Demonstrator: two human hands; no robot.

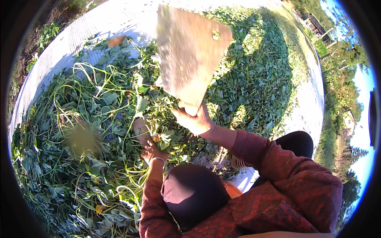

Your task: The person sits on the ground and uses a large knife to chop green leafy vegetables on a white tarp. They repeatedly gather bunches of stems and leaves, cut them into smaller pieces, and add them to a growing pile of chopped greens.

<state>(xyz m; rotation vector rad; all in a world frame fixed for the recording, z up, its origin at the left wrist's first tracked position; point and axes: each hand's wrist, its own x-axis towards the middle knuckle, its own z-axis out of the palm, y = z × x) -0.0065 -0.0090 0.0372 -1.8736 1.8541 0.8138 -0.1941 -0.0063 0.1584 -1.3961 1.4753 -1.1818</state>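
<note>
My right hand [193,119] grips the short handle of a broad cleaver [190,50]. Its wide blade is blurred, points away from me and has a hole near one far corner. Below and left of it, my left hand [154,153] touches the near end of a short brown block, probably wood [140,131]. Whether its fingers also hold stems is unclear. Long leafy vines [98,104] lie tangled around the block and to its left. Chopped green leaves and stems [259,71] spread in a heap to the right of the blade.
A pale ground surface [125,17] shows behind and right of the greenery. My dark-clad knee [196,193] is close to my left forearm; my other knee [297,144] is at right. Something orange [232,189] shows between my legs. Trees [348,98] and buildings stand beyond.
</note>
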